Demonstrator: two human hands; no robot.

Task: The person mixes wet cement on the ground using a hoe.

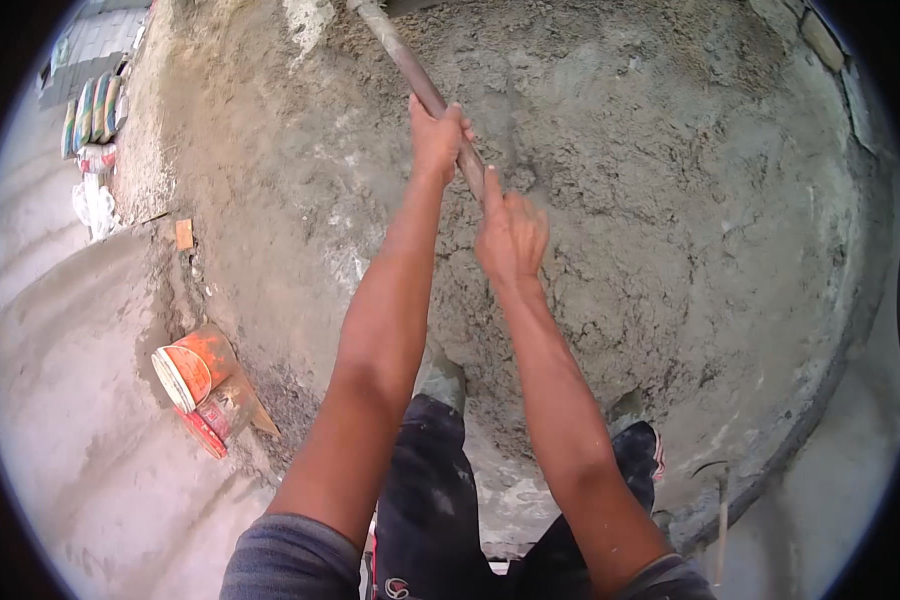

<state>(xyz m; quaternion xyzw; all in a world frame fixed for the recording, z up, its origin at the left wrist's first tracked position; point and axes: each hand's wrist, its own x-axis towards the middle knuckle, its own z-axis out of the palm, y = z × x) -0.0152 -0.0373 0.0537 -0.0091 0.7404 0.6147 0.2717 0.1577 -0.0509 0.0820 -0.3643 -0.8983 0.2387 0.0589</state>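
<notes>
A long-handled tool (406, 62) slants from the top edge down to between my arms; its head is not clearly in view. My left hand (437, 142) is wrapped round the middle of the shaft. Lower down, my right hand (512, 236) grips the shaft near its end, slightly smeared, with one finger stretched along it. Below both hands spreads wet grey mortar (620, 220), rough and lumpy in the middle and right. My legs stand in the mix at the bottom, the feet partly sunk or hidden.
An orange bucket (202, 362) lies tipped on its side at the left, beside a red-edged object (203, 430). Striped sacks (96, 110) are stacked at the far upper left. A small orange block (184, 234) lies at the mix's edge. A thin-handled tool (722, 520) rests at the lower right.
</notes>
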